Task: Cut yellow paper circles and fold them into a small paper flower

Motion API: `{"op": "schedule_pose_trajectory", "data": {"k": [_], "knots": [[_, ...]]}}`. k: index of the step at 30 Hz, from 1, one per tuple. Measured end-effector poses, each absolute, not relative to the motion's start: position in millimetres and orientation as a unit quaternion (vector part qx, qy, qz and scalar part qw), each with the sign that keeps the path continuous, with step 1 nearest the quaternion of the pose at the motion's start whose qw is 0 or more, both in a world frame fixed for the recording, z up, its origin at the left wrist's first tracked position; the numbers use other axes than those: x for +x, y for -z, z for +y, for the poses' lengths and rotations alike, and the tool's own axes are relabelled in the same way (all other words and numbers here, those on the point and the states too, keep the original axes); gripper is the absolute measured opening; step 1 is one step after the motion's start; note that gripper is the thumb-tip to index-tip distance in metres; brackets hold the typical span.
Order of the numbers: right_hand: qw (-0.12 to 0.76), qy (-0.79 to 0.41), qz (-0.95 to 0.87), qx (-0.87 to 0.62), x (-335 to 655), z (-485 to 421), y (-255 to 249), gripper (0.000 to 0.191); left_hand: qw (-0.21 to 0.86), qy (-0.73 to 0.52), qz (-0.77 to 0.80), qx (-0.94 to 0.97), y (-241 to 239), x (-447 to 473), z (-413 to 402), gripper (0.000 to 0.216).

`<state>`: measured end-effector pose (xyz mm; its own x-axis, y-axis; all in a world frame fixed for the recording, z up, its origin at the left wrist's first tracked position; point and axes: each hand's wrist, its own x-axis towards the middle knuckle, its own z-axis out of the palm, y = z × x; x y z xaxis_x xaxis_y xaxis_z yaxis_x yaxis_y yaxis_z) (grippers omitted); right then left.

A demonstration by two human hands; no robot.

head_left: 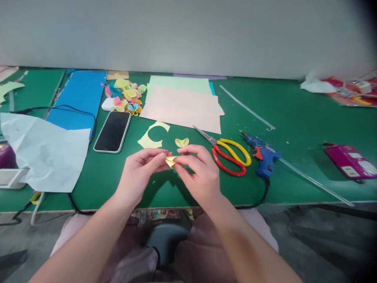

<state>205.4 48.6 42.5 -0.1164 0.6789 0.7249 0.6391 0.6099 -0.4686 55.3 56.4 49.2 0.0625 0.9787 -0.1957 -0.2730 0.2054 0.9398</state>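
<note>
my left hand (137,169) and right hand (202,169) meet just below frame centre, fingers of both pinched closed on a small folded yellow paper (170,161), one hand at each side of it, held over the green table (288,157). just above my right fingertips a yellow petal shape (182,142) lies flat on its own; left of that, a yellow offcut (149,139) with a round bite out of it. right of centre: scissors (231,155), tips to upper left, one red handle, one yellow. just beside them a blue glue gun (267,161), clear stick (315,181) running from it toward lower right. another clear strip (247,107) upper right of centre. upper middle: pink sheet (182,108) overlapping a pale green sheet (179,81). upper left of centre: pile of coloured petals (129,94), phone (113,131) just below, screen dark. left side: white creased sheet (55,153) near a blue board (76,98). far right: purple socket box (350,160).
</note>
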Motion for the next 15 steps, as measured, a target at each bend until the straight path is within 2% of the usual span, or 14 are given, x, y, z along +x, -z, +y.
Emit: {"op": "schedule_pose_trajectory", "data": {"k": [15], "knots": [[0.490,0.024,-0.766,-0.417,203.8,47.9,-41.4,0.011,0.593,-0.500,0.495,0.393,-49.4,56.5,55.6,0.020]]}}
